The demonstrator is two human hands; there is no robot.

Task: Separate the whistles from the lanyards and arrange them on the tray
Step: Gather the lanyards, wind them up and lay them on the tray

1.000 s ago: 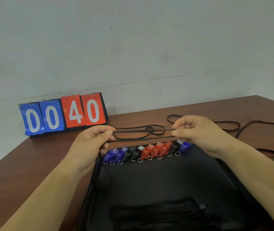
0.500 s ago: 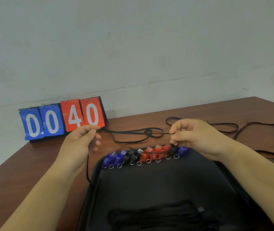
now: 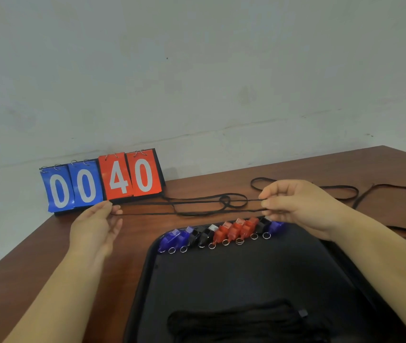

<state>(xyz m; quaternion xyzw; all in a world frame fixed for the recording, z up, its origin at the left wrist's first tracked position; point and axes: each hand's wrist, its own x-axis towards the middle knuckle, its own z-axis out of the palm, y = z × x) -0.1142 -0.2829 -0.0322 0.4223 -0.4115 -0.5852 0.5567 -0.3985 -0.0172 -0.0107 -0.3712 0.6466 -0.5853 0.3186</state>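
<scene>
The fingers (image 3: 275, 194) of my right hand (image 3: 296, 206) were curled, with thumb and forefinger pinching the black lanyard (image 3: 197, 214) at two strands just above the far edge of the tray (image 3: 246, 273). From that pinch the cord ran nearly taut to the left, looping over itself midway, and its end met the fingertips (image 3: 109, 206) of my left hand (image 3: 95, 229). There the thumb and forefinger seemed to nip it, while the other fingers lay loose and nearly straight. No whistle showed on this lanyard. It was held over the wooden table (image 3: 24, 268), beyond the tray.

Below the right hand, the whistles (image 3: 221, 233) sat side by side in one row along the tray's far edge: blue ones at the left, then black, three red, one black and a blue. Their metal rings pointed toward me. A bundle of lanyards (image 3: 246, 320) lay at the near end of the tray. More loose lanyards (image 3: 340, 191) sprawled on the table to the right. A flip scoreboard (image 3: 103, 181) reading 00 40 stood by the wall (image 3: 197, 70).
</scene>
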